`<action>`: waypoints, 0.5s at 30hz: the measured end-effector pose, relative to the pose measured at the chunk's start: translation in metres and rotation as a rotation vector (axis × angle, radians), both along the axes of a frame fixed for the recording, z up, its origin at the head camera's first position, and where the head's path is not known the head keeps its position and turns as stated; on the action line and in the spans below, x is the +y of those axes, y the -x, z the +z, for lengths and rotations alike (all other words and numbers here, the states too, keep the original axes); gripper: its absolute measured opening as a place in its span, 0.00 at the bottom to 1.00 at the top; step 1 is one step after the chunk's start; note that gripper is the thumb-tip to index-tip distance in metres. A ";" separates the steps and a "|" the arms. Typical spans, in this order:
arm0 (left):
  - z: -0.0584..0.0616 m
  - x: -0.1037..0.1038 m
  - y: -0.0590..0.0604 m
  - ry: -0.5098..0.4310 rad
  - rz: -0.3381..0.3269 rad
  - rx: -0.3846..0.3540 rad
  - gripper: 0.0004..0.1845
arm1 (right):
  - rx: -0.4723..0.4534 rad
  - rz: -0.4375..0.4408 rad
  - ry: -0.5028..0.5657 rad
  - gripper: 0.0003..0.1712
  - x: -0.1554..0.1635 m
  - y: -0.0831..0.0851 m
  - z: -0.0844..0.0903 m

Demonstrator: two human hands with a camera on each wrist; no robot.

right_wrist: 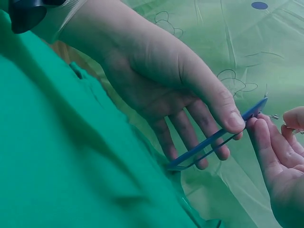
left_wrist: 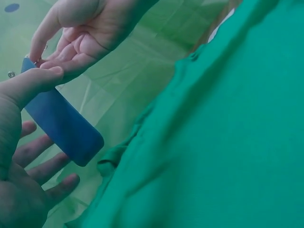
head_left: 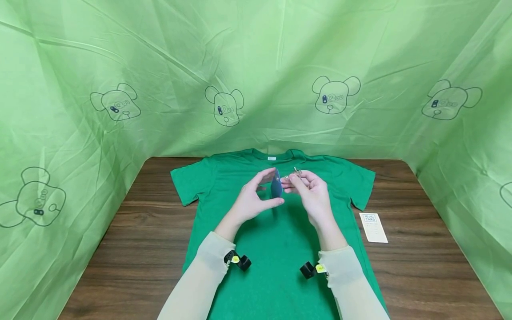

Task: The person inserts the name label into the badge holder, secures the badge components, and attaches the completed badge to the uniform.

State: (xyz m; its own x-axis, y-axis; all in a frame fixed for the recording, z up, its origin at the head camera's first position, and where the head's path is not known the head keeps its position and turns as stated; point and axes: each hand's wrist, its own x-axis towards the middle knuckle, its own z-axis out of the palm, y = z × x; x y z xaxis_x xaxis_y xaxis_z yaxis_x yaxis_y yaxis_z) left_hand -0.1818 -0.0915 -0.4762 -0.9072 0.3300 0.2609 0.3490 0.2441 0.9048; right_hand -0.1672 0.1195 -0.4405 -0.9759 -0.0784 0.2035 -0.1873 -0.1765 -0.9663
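Note:
My left hand [head_left: 265, 190] holds a flat blue card holder [head_left: 276, 186] upright by its edges, thumb at one end and fingers at the other, above a green T-shirt [head_left: 276, 253] spread on the table. My right hand [head_left: 295, 181] pinches a small metal clip [head_left: 297, 172] at the holder's top corner. In the left wrist view the blue holder [left_wrist: 64, 126] lies between the thumb of my left hand [left_wrist: 26, 88] and its fingers, with my right hand [left_wrist: 71, 42] at its upper end. The right wrist view shows the holder [right_wrist: 213, 140] edge-on, thin, with the clip [right_wrist: 273, 115] at its tip.
The wooden table [head_left: 136, 240] is walled on three sides by a green sheet [head_left: 256, 66] printed with bear heads. A white printed card [head_left: 373, 227] lies on the wood to the right of the shirt, beside its sleeve.

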 end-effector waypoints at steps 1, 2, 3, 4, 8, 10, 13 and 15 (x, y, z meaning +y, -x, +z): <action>0.000 0.000 0.000 -0.002 0.000 0.006 0.46 | 0.000 0.000 0.000 0.17 0.000 0.000 0.000; 0.000 0.000 0.000 -0.003 0.002 0.013 0.45 | 0.001 0.000 0.000 0.17 0.000 0.000 0.000; 0.000 0.000 0.000 -0.004 0.004 0.020 0.44 | 0.001 -0.001 0.000 0.17 0.000 0.000 0.000; 0.000 0.000 -0.001 -0.006 0.004 0.026 0.43 | 0.001 -0.001 0.000 0.17 0.000 0.000 0.000; 0.000 0.000 -0.001 -0.027 0.005 0.042 0.41 | 0.002 -0.005 -0.006 0.16 0.001 0.001 0.000; 0.001 0.001 -0.001 -0.046 0.000 0.041 0.40 | 0.003 -0.007 -0.010 0.16 0.001 0.001 0.000; 0.002 0.001 -0.001 -0.078 -0.010 0.030 0.40 | 0.002 -0.014 -0.015 0.16 0.002 0.002 0.000; 0.002 0.002 -0.001 -0.091 -0.016 0.022 0.41 | 0.002 -0.025 -0.014 0.15 0.002 0.002 0.000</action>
State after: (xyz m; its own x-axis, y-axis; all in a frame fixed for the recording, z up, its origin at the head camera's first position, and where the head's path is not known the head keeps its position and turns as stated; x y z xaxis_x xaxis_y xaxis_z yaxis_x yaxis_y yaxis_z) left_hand -0.1804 -0.0898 -0.4743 -0.8958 0.3183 0.3102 0.3720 0.1552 0.9152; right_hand -0.1691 0.1214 -0.4403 -0.9771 -0.0571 0.2048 -0.1937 -0.1582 -0.9682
